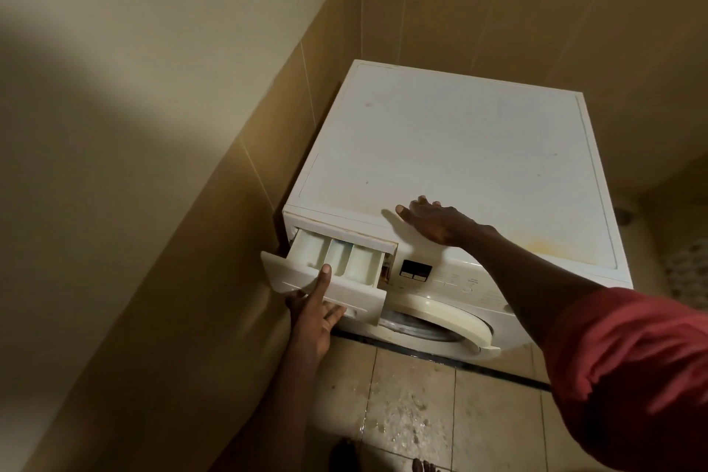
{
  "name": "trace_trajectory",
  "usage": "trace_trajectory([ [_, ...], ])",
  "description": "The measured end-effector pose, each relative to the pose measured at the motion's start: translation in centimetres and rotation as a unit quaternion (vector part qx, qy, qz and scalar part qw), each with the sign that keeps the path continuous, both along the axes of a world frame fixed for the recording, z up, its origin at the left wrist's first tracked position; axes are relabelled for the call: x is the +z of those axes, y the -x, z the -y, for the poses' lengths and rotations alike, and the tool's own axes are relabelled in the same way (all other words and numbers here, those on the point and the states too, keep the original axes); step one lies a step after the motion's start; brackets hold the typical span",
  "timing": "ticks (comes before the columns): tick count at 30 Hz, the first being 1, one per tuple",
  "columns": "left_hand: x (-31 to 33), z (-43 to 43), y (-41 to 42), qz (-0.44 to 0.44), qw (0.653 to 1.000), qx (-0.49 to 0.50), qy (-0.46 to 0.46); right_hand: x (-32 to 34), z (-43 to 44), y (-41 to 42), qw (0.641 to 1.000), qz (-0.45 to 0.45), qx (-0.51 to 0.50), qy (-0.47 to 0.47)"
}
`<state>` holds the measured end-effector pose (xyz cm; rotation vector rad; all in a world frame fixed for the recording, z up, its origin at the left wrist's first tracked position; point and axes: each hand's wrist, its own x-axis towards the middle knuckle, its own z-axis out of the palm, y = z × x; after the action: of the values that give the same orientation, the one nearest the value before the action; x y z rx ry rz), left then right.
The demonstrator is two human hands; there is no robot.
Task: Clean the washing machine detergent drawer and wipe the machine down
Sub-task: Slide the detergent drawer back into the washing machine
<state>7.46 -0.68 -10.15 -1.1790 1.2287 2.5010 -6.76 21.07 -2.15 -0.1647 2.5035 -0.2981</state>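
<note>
A white front-loading washing machine stands in a corner, its flat top marked with yellowish stains. Its detergent drawer at the top left of the front is pulled partly out, showing three white compartments. My left hand grips the drawer's front panel, thumb on top and fingers underneath. My right hand lies flat, fingers spread, on the front edge of the machine's top. It holds nothing.
A wall with tan tiles runs close along the machine's left side and behind it. The round door sits below the control panel. The tiled floor in front looks wet, and my bare toes show at the bottom edge.
</note>
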Motion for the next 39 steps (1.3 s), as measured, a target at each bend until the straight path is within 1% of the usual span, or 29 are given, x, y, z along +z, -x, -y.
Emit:
trace_trajectory([
  [6,-0.3,-1.0,2.9,-0.026,1.000,0.000,-0.013,0.4,0.1,-0.2,0.998,-0.001,-0.029,0.051],
  [10,-0.2,-1.5,4.8,-0.030,0.999,-0.002,-0.010,1.0,0.1,-0.7,0.994,0.014,-0.067,0.082],
  [13,-0.3,-1.6,6.0,-0.028,1.000,-0.006,-0.009,1.2,0.2,-0.9,0.996,0.001,-0.043,0.072],
  [15,-0.1,-1.8,6.8,-0.017,1.000,-0.010,-0.011,0.9,0.1,-0.9,0.996,0.000,-0.045,0.074],
  [20,-0.7,-2.3,8.3,0.010,1.000,-0.005,0.029,0.9,-0.1,-1.2,0.988,0.001,-0.114,0.102],
  [25,-0.4,-2.7,8.4,0.030,0.998,-0.002,0.053,1.1,0.1,-1.8,0.986,-0.015,-0.124,0.111],
  [28,-0.5,-2.4,8.5,0.020,0.998,-0.007,0.057,1.2,0.3,-2.3,0.984,-0.037,-0.130,0.119],
  [30,-0.7,-2.2,8.4,0.020,0.997,-0.020,0.065,0.6,0.1,-2.9,0.982,-0.065,-0.125,0.129],
  [31,-0.7,-2.1,8.3,0.022,0.997,-0.029,0.072,0.1,-0.2,-3.5,0.979,-0.096,-0.115,0.141],
  [32,-0.6,-2.0,8.2,0.026,0.995,-0.039,0.085,-0.4,-0.5,-4.4,0.972,-0.146,-0.101,0.152],
  [34,-0.8,-2.0,7.9,0.040,0.990,-0.055,0.125,-1.6,-1.3,-6.5,0.945,-0.271,-0.093,0.160],
  [36,-1.4,-2.4,7.3,0.048,0.985,-0.045,0.158,-2.3,-2.3,-8.5,0.912,-0.352,-0.119,0.176],
  [37,-1.6,-2.8,6.8,0.052,0.984,-0.041,0.167,-2.4,-2.7,-9.4,0.902,-0.370,-0.126,0.184],
  [39,-1.9,-4.4,5.7,0.062,0.983,-0.053,0.163,-3.1,-4.0,-11.2,0.899,-0.377,-0.134,0.181],
])
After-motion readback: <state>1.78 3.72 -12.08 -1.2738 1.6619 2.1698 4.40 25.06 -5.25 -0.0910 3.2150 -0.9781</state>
